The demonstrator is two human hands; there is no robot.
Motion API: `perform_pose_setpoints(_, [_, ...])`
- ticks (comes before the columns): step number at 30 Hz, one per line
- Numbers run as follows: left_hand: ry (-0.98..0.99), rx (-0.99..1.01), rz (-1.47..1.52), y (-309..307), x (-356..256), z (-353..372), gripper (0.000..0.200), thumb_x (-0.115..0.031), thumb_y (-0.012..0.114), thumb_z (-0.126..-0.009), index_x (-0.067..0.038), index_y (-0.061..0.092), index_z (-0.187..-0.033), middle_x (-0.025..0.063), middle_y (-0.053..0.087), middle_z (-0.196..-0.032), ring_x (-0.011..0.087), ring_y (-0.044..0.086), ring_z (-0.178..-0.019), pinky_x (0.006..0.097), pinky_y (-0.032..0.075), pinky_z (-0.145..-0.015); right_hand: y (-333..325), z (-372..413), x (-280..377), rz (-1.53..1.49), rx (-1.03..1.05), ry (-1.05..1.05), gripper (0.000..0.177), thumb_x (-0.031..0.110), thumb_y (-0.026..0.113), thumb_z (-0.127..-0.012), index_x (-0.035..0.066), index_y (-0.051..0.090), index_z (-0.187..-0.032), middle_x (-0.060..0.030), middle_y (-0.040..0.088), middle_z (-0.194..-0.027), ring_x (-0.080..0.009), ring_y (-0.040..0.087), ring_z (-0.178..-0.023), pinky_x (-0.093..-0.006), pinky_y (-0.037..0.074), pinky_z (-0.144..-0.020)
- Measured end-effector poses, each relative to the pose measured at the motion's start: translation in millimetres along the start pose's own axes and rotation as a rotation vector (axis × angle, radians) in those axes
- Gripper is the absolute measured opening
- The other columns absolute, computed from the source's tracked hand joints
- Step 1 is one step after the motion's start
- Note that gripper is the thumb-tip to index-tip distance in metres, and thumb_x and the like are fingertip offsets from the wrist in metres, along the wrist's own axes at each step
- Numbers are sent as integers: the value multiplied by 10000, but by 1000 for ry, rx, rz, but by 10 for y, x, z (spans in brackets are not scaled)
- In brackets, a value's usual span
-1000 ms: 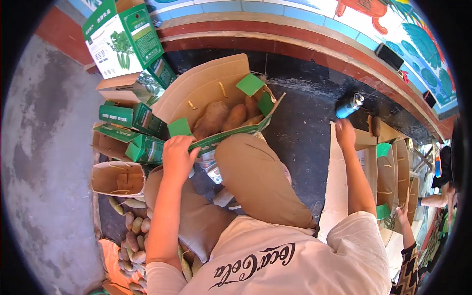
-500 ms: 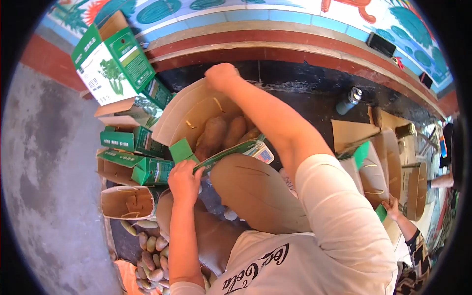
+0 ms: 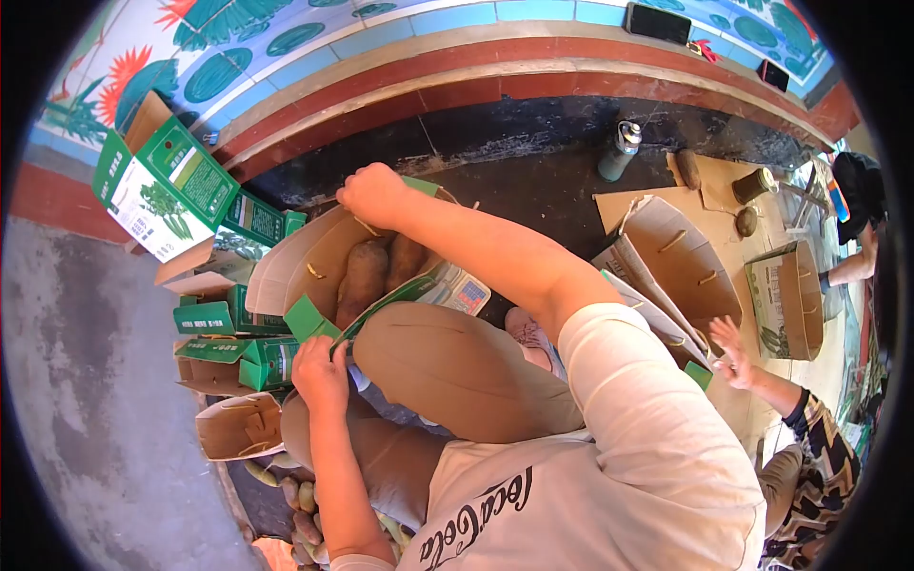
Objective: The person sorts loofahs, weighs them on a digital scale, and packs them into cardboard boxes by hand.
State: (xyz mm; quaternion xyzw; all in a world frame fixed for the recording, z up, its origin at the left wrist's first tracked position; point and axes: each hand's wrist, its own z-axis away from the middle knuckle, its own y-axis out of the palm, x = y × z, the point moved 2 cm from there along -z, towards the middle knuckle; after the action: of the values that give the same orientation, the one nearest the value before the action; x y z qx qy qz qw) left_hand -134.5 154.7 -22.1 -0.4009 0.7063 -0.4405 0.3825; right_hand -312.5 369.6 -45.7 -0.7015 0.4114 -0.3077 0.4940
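An open cardboard box (image 3: 286, 271) with a green outside and yellow cord loops stands before my knees. Several brown tubers (image 3: 364, 276) lie inside it. My left hand (image 3: 321, 369) is closed on the box's near edge, beside a raised green flap (image 3: 309, 321). At the far rim, my right hand (image 3: 373, 195) is closed on the box's edge, its fingertips partly hidden. Behind the near edge of the box, a scale with a keypad (image 3: 468, 293) shows in part.
Green-and-white boxes (image 3: 195, 181) line the left side, with tubers (image 3: 303, 523) below. A flask (image 3: 619, 152) stands near the wall ledge. On the right, a co-worker's hand (image 3: 733, 354) is beside open cardboard boxes (image 3: 681, 257); another person's arm (image 3: 857, 265) is farther back.
The view has shifted, so the scene sits differently. The co-worker's hand has come off the box and spread its fingers. A green flap now shows by my right hand.
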Motion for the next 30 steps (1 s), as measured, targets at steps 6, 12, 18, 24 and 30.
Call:
perform_pose_setpoints(6, [-6,3,-17,8,60,3,176,-88,738,-698,-36,596,-788,131,585,-781,336,567,-772,426,445,-686,-607,666,-385,-325,-432,114,341,255,693,-771,84,620,-1057,-92,638,-1014,-293,577,-1022,-429,443,-897])
perform_pose_setpoints(12, [14,23,-10,2,24,-33,179,-89,735,-702,-41,596,-806,136,581,-782,343,566,-781,427,443,-690,-858,3150,-1046,-194,111,610,658,376,719,-775,83,490,-1318,-200,493,-1333,-370,464,-1227,-434,377,-1025])
perform_pose_setpoints(18, [-19,2,56,-55,64,-55,172,-124,737,-702,-49,617,-800,127,604,-807,331,584,-813,424,452,-714,-357,5845,-1211,-110,537,1012,873,306,787,-699,105,335,-1418,-241,577,-1187,-430,555,-1073,-473,477,-872])
perform_pose_setpoints(24, [-103,-70,23,3,62,8,177,-167,750,-679,-94,629,-785,62,609,-778,268,589,-832,411,425,-744,-185,5792,-1182,-114,349,1084,371,240,743,-715,21,645,-997,-227,661,-868,-418,632,-853,-468,500,-719])
perform_pose_setpoints(30, [-111,-146,37,81,114,58,177,-200,752,-676,-118,605,-732,45,611,-773,255,583,-822,401,404,-764,-769,5618,-1248,-89,85,1051,447,225,720,-785,-66,610,-1106,-256,649,-1036,-395,631,-934,-416,498,-799])
